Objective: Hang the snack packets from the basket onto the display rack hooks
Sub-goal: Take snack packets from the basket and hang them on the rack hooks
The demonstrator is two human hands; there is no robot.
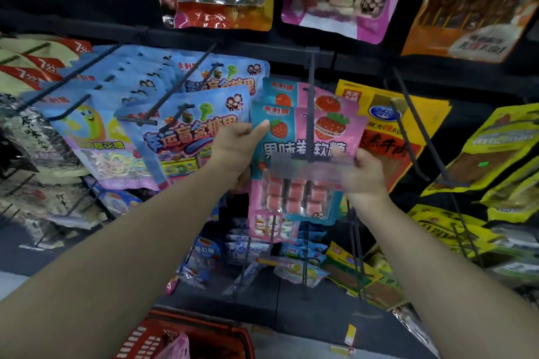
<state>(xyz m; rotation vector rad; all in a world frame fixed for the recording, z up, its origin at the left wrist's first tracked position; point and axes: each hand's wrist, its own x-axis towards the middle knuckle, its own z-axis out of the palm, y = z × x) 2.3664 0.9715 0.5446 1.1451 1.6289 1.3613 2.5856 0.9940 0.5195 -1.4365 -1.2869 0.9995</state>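
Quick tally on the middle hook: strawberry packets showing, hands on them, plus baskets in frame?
Strawberry packets on the centre hook: 2 visible, front one and one behind
Hands on the front packet: 2, left hand, right hand
Red basket: 1
Total: 5

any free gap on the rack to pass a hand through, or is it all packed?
Dark gap between the strawberry packet and the yellow packets at right, crossed only by a bare hook. Left side crowded: blue candy packets overlap tightly. Both hands grip the strawberry packet.
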